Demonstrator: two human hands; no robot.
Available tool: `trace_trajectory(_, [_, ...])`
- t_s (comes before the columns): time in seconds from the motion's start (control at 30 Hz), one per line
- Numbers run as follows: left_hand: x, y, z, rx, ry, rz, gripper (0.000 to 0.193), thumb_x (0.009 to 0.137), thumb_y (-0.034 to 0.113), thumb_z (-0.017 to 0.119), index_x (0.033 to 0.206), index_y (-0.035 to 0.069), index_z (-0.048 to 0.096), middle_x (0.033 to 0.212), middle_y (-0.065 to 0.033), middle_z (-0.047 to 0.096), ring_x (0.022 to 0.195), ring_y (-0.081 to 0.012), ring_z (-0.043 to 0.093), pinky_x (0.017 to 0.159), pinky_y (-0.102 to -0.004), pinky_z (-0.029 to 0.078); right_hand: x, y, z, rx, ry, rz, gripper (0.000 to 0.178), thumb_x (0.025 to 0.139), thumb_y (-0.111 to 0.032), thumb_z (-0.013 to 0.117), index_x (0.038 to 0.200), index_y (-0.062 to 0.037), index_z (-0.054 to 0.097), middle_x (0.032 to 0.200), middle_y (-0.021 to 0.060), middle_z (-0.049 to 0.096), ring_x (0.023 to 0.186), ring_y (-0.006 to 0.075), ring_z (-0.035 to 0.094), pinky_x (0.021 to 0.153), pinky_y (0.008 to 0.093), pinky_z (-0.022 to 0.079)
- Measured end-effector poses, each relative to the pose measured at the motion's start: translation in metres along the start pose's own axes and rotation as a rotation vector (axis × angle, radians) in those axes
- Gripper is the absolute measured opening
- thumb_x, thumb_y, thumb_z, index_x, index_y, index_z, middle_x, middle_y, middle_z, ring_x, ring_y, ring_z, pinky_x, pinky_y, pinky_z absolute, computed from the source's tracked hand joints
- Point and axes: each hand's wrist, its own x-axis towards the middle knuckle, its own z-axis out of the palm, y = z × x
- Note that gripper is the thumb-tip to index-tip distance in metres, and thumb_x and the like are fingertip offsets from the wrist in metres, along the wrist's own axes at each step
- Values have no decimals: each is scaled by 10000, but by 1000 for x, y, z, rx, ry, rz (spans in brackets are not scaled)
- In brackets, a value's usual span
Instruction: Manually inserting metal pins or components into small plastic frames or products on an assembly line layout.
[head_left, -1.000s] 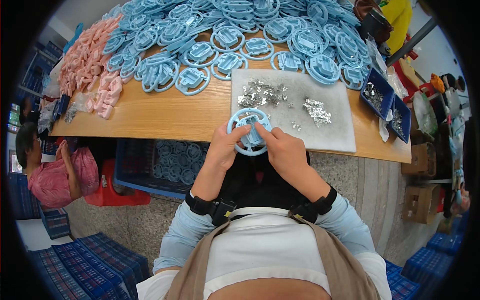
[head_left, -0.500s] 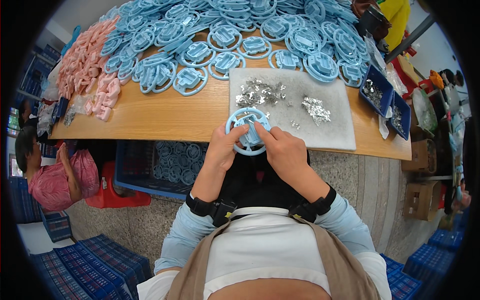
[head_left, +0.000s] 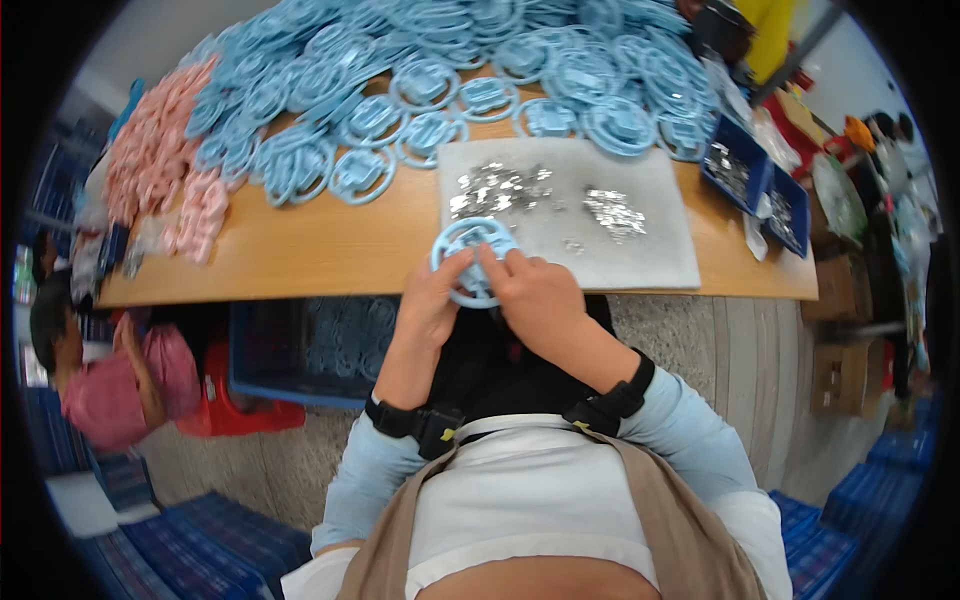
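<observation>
A light-blue plastic toy steering wheel (head_left: 472,233) is held in front of me, over the near left edge of the grey foam mat (head_left: 640,270). My left hand (head_left: 426,308) grips its left rim, with the thumb laid across the face. On the right side my right hand (head_left: 543,300) is closed against it, fingertips pressed at the centre. Whatever may be under those fingertips is hidden. Small shiny metal pieces (head_left: 500,188) lie just beyond the wheel on the mat, with a second heap (head_left: 615,214) to the right.
A large pile of blue wheels (head_left: 430,80) covers the table's far side, and pink plastic parts (head_left: 160,150) lie at left. Blue bins (head_left: 735,168) with metal pieces stand at right. A blue crate (head_left: 260,375) sits below the table; a person in pink (head_left: 125,375) is at left.
The whole view has shifted a little left and blurred. My hands keep the wheel at about the same place by the mat; my right fingers have bent more at the centre.
</observation>
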Motion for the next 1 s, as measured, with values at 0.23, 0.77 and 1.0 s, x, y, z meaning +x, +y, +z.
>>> trace_trajectory(0.23, [-25,12,15,-245,-59,8,341,812,97,594,1132,28,497,1002,-56,588,928,-161,581,810,-309,473,0,12,-10,673,409,286,395,760,-86,614,1149,-63,546,816,78,569,572,207,545,536,276,441])
trace_trajectory(0.77, [-26,4,6,4,-259,-86,411,922,330,439,1221,48,424,1044,-136,591,884,-291,623,645,-347,560,-31,141,-27,392,188,264,174,722,-63,615,892,-31,634,795,101,563,632,229,545,572,320,431])
trace_trajectory(1.0, [-26,2,7,-153,-56,21,365,881,249,535,1190,72,458,1103,-84,569,971,-206,591,754,-323,518,-28,139,-25,139,81,215,102,733,-98,630,797,-19,622,772,101,554,652,266,551,591,335,432])
